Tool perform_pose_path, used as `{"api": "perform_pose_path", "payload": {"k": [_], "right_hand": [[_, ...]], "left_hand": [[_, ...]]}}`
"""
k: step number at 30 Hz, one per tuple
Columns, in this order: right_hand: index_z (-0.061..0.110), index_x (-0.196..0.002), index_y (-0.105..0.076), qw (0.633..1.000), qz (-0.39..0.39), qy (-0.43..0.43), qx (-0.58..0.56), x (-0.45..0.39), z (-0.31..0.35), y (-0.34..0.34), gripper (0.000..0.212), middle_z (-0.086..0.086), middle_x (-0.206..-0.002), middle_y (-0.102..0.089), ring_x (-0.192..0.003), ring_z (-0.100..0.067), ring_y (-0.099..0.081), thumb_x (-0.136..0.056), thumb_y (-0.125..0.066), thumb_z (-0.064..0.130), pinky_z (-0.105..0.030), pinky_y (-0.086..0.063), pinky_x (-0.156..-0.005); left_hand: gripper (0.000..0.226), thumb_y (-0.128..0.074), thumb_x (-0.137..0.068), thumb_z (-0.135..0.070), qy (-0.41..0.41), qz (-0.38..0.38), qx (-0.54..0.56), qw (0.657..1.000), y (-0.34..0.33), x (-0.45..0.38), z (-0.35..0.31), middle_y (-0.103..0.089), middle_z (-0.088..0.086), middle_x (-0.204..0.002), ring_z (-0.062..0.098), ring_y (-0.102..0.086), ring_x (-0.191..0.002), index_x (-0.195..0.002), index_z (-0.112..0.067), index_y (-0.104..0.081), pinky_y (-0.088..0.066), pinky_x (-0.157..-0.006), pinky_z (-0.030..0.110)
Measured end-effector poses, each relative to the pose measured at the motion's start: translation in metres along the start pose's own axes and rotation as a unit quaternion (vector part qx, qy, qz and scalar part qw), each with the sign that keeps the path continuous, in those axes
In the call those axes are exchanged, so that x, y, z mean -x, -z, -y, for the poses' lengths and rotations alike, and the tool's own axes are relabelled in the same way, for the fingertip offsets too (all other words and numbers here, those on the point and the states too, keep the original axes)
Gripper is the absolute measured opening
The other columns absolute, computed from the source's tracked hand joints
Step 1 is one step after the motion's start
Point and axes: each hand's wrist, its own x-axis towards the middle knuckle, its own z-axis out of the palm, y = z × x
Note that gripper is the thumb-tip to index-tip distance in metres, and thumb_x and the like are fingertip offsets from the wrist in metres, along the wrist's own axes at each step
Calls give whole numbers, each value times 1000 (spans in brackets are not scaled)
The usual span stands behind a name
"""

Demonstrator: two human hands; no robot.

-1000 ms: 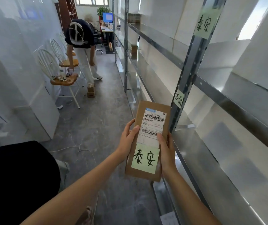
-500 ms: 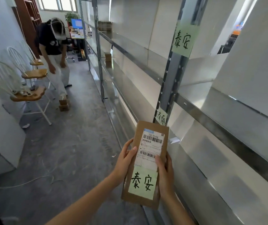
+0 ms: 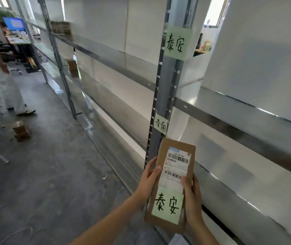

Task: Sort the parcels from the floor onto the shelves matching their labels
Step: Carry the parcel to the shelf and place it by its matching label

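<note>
— While both hands are up in front of the shelving, what are they doing?

— They hold one flat brown parcel point(image 3: 170, 184) upright between them. The left hand point(image 3: 147, 185) grips its left edge, thumb laid across the front near the printed shipping label point(image 3: 176, 167). The right hand point(image 3: 191, 200) clasps the right edge, thumb resting on the lower part of that label.

— Where does the parcel sit against the rack?

— It is held in the air just in front of the grey perforated upright post point(image 3: 166, 96), its top edge right below a small green note point(image 3: 160, 125) stuck on the post. A larger green note point(image 3: 176, 43) is fixed higher on the same post, level with the shelf above.

— Any marking on the parcel itself?

— A green sticky note point(image 3: 166, 206) covers its lower half, handwritten in black. Its characters look the same as those on the larger note up the post; the small note reads differently.

— And the shelves?

— Metal shelf boards point(image 3: 229, 117) run off to both sides of the post. Farther down the row, a few brown boxes point(image 3: 60, 29) sit on an upper level, blurred.

— Anything on the floor?

— Two small boxes point(image 3: 21, 130) are stacked on the grey floor point(image 3: 56, 174) at the left, near another person's legs point(image 3: 8, 92) in pale trousers.
</note>
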Motion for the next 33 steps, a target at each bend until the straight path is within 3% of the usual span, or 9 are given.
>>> {"api": "perform_pose_path", "payload": {"k": [5,7,11,14,18,22,24,28,33], "right_hand": [[26,-141,-53,998,-58,14,-19,27,0,10,43,-8,-117,-75,-86,-19,-78,-99,-64,27,-31,-62,-67],[26,-140,-54,996,-77,13,-29,35,0,13,42,-8,-117,-75,-87,-18,-78,-99,-64,27,-34,-61,-71],[29,-142,-51,995,-85,6,-42,50,6,19,48,-10,-118,-75,-92,-23,-78,-96,-65,31,-41,-64,-76],[33,-146,-41,996,-67,1,-56,58,16,22,66,-12,-119,-74,-96,-28,-77,-87,-70,39,-44,-64,-79],[35,-160,-18,998,-64,8,-27,56,41,29,99,-9,-137,-64,-121,-26,-64,-80,-73,61,-39,-54,-91],[47,-155,-25,997,-34,51,-44,52,99,39,108,-3,-139,-62,-124,-24,-62,-65,-80,67,-37,-54,-86],[41,-151,-38,997,-8,68,-39,50,131,43,88,-6,-128,-68,-116,-26,-66,-74,-79,48,-39,-55,-85],[9,-127,-64,995,-16,95,-15,47,175,47,39,-9,-103,-77,-99,-26,-69,-91,-70,21,-34,-55,-78],[14,-117,-68,984,-88,138,-67,47,215,52,28,-4,-97,-76,-90,-20,-69,-90,-73,20,-29,-55,-70]], "left_hand": [[65,-61,-86,-45,7,61,-16,998,-6,0,10,-73,14,-111,35,-74,-95,-144,-28,-38,-60,-84,49],[55,-59,-91,-41,6,84,-26,996,-9,2,12,-73,14,-109,31,-75,-92,-141,-30,-40,-62,-80,45],[29,-51,-101,-23,-1,131,-28,991,-10,7,5,-78,-3,-84,17,-75,-74,-125,-38,-44,-61,-64,28],[27,-49,-102,-21,-12,159,-39,987,-6,10,-6,-78,-7,-83,15,-75,-73,-124,-36,-43,-60,-63,27],[36,-57,-93,-35,-21,189,-46,981,6,7,-31,-76,10,-102,24,-74,-80,-127,-32,-49,-60,-65,30],[35,-59,-92,-44,-15,263,-75,962,12,-3,-75,-76,5,-102,20,-73,-84,-123,-29,-54,-59,-69,28],[37,-55,-94,-44,-20,310,-105,945,9,-3,-100,-75,2,-96,17,-73,-81,-127,-27,-52,-58,-66,25],[31,-44,-101,-45,-9,358,-152,921,-6,2,-141,-72,-4,-80,13,-70,-66,-124,-25,-48,-55,-55,20],[46,-54,-90,-59,66,373,-230,897,-10,-8,-179,-75,2,-86,18,-73,-75,-112,-19,-60,-61,-70,28]]}}
